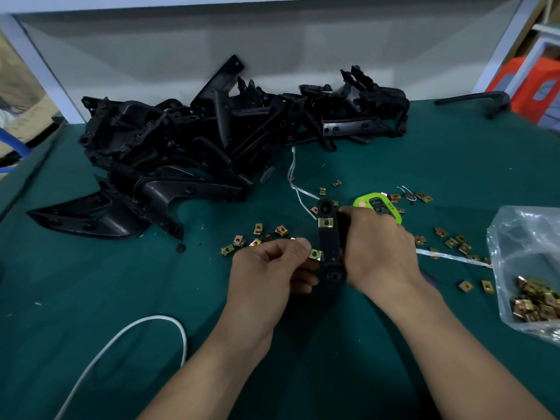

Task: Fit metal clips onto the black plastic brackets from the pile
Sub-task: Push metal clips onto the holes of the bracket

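Head view.
- **Item:** black bracket (330, 242), held on end between both hands above the green table (91, 298), well in front of the pile (212, 140).
- **Hands:** right hand (375, 253) grips its right side. Left hand (272, 268) pinches a metal clip (315, 254) at its left edge.
- **Fitted clip:** (326, 222) sits near the top.
- **Step, as I judge it:** seating the second clip.
- **Next move probably calls for:** a square sideways push until the holes align.
- **Loose clips:** (260, 234) lie just beyond the left hand.

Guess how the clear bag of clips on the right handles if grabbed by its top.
Probably floppy: the bag is thin, crinkled, slumped film. Likely bottom-heavy: the clips lie heaped low in it. No seal shows, so tilting may spill them.
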`<action>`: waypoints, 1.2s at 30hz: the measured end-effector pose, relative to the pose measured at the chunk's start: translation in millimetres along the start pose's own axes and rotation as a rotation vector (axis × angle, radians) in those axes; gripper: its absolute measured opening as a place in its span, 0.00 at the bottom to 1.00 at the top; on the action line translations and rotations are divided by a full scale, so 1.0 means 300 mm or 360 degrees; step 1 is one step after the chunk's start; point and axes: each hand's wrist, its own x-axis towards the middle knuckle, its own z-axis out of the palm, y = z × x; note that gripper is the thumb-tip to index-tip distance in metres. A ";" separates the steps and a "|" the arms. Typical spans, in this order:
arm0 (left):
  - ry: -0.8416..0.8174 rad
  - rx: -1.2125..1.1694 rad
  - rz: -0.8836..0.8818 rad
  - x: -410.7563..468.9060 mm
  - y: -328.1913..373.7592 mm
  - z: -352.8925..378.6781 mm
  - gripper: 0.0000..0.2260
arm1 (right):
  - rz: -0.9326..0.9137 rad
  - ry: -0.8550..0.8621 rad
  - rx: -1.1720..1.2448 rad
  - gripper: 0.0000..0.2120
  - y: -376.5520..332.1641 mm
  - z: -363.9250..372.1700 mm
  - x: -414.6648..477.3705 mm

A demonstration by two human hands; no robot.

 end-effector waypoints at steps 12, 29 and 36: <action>0.0023 -0.0073 -0.0001 0.000 -0.005 0.002 0.10 | 0.0031 -0.0012 -0.0015 0.14 -0.009 -0.003 -0.004; -0.0127 0.0139 0.0170 -0.007 -0.012 0.002 0.09 | 0.0036 -0.0013 0.0007 0.10 -0.007 -0.009 -0.003; -0.0203 0.0364 0.0266 0.004 0.008 -0.029 0.07 | -0.0016 0.0020 -0.0085 0.14 -0.018 -0.013 -0.012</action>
